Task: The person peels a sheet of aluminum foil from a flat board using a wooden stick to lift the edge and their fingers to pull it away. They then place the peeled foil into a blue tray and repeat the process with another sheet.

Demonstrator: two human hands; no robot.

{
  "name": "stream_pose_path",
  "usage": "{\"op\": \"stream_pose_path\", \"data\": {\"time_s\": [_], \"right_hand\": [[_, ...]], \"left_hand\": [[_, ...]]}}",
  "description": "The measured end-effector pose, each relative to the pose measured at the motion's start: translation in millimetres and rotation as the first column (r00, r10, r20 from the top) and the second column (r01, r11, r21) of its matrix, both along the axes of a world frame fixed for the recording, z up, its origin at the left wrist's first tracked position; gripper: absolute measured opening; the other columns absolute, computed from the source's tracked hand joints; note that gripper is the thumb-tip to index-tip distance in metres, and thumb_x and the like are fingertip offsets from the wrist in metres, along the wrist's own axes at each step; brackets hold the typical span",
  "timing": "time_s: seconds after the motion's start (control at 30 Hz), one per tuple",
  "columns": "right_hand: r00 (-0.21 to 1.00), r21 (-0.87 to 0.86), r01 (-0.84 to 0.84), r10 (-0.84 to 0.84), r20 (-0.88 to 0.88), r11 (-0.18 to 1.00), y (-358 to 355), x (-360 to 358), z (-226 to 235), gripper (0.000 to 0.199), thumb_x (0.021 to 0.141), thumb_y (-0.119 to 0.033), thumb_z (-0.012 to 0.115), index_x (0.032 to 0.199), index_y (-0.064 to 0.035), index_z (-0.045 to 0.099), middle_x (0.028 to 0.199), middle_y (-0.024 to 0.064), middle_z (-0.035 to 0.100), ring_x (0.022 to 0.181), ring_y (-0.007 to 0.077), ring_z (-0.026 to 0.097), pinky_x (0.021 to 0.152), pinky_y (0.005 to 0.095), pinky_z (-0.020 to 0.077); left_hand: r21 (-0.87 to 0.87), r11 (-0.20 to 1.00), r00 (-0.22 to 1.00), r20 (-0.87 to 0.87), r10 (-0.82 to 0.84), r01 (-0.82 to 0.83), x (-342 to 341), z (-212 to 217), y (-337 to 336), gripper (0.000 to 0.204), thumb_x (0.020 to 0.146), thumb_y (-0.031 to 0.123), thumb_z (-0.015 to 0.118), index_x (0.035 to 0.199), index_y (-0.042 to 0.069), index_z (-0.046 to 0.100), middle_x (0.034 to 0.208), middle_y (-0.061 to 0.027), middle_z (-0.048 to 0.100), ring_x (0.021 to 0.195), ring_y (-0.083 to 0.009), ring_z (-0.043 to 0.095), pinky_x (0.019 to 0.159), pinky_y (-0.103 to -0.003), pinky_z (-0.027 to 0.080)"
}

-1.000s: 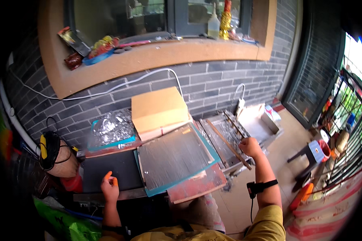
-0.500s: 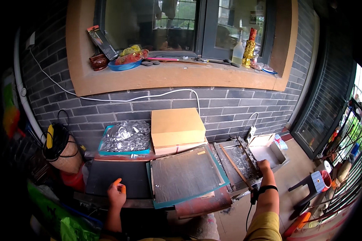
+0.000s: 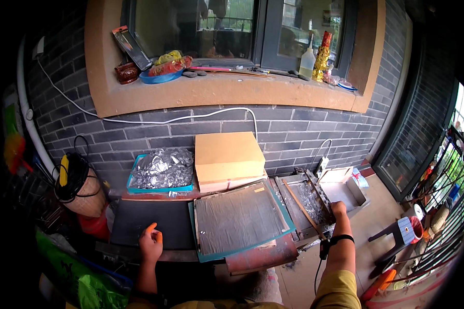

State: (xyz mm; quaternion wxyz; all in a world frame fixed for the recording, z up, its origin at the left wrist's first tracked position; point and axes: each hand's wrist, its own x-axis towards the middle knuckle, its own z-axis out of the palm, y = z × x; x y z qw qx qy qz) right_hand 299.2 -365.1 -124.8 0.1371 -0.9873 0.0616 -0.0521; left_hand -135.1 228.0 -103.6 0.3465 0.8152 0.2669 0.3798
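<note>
My left hand point(image 3: 151, 243) hovers at or just above the near right part of a flat black board point(image 3: 136, 219); I cannot tell whether it touches. Orange coverings sit on its thumb and a finger, which are held apart, with nothing visible between them. My right hand point(image 3: 338, 208) is closed at the near end of a dark metal bar point(image 3: 318, 190), beside a grey metal tray with silvery scraps point(image 3: 305, 198). What its fingers grip is hidden. Between my hands lies a teal tray point(image 3: 293, 226) bearing a thin grey sheet point(image 3: 239, 219). A wooden stick point(image 3: 300, 207) slants across the metal tray.
Behind the board, a blue tray point(image 3: 130, 188) holds crumpled silver foil point(image 3: 162, 167). A tan box point(image 3: 229, 149) stands beside it against the brick wall. A shallow open box point(image 3: 348, 194) lies beyond my right hand. A stool point(image 3: 399, 232) stands on the floor at right.
The whole view has shifted slightly. Both hands keep nearly the same places and shapes, the left beside the black board and the right at the metal bar.
</note>
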Motion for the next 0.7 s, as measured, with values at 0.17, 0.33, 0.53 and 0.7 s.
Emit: {"op": "stream_pose_path", "data": {"time_s": [0.17,0.33,0.53,0.7], "right_hand": [[0.982,-0.226,-0.187,0.176,-0.068,0.956,-14,8,-1,0.035,0.083,-0.029,0.045,0.084,-0.0033,0.069,0.095,0.0223,0.065,0.093,0.0388,0.062,0.086,0.0443,0.0479],[0.990,-0.213,-0.140,0.137,-0.033,0.967,-25,17,-9,0.033,0.084,-0.027,0.045,0.083,-0.0040,0.069,0.093,0.0215,0.065,0.091,0.0386,0.062,0.083,0.0445,0.0491],[0.933,-0.604,-0.354,0.317,-0.171,0.714,-11,27,-22,0.024,0.085,-0.016,0.048,0.088,-0.0096,0.071,0.096,0.0121,0.069,0.089,0.0287,0.067,0.074,0.0395,0.0552],[0.972,0.034,0.080,-0.086,0.217,0.996,-16,8,-7,0.022,0.073,-0.018,0.059,0.086,-0.0067,0.072,0.089,0.0168,0.069,0.084,0.0320,0.068,0.077,0.0393,0.0533]], "left_hand": [[-0.045,0.999,0.998,0.053,-0.017,0.019,3,-11,4,0.035,0.077,-0.003,0.064,0.111,0.003,0.061,0.080,-0.0065,0.060,0.062,-0.0139,0.055,0.059,-0.026,0.047],[0.005,0.999,0.999,0.029,-0.034,0.034,6,-6,2,0.035,0.077,-0.004,0.064,0.111,0.003,0.061,0.080,-0.0069,0.060,0.063,-0.0139,0.055,0.058,-0.026,0.046],[-0.047,0.999,1.000,0.028,0.002,-0.001,-4,-8,6,0.033,0.080,-0.001,0.064,0.113,0.004,0.061,0.081,-0.0065,0.062,0.067,-0.0130,0.057,0.061,-0.026,0.047],[0.005,1.000,0.998,-0.057,0.007,-0.006,-3,4,1,0.036,0.079,-0.003,0.064,0.114,0.006,0.061,0.081,-0.0039,0.061,0.064,-0.0107,0.052,0.058,-0.024,0.044]]}}
